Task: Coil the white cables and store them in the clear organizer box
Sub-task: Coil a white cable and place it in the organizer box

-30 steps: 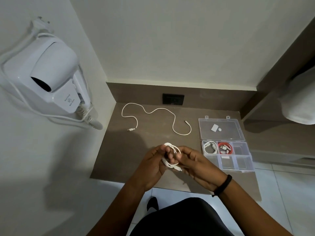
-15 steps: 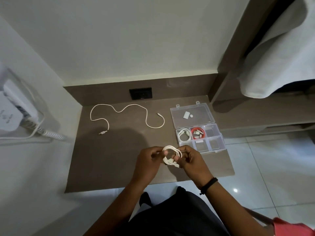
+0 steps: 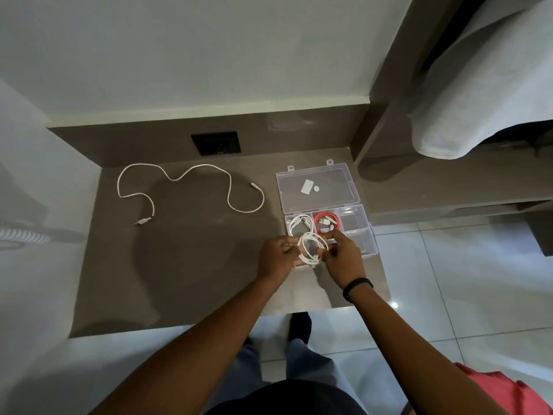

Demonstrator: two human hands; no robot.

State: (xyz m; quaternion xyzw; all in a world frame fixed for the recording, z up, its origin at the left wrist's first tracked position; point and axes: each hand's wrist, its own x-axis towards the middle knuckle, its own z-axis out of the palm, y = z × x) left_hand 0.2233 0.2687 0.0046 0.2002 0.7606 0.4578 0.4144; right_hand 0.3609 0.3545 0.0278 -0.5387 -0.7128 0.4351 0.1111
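Observation:
A coiled white cable (image 3: 311,250) is held between my left hand (image 3: 276,259) and my right hand (image 3: 344,259), just over the front left part of the clear organizer box (image 3: 360,232). The box lies open, its lid (image 3: 317,187) folded back. Its back left compartment holds another coiled white cable (image 3: 300,224), and a red coiled cable (image 3: 326,224) sits in the compartment beside it. A third white cable (image 3: 191,187) lies loose and uncoiled on the brown counter (image 3: 179,265), left of the box.
A black wall socket (image 3: 216,143) is set in the counter's back panel. A white cloth (image 3: 478,79) hangs over a shelf at the upper right. A coiled appliance cord (image 3: 21,236) shows at the left edge. Tiled floor (image 3: 449,295) lies right of the counter.
Both hands have carried the coiled cable to the right, from the counter's middle to over the front of the box. The camera view has swung right, and the wall hair dryer has left view.

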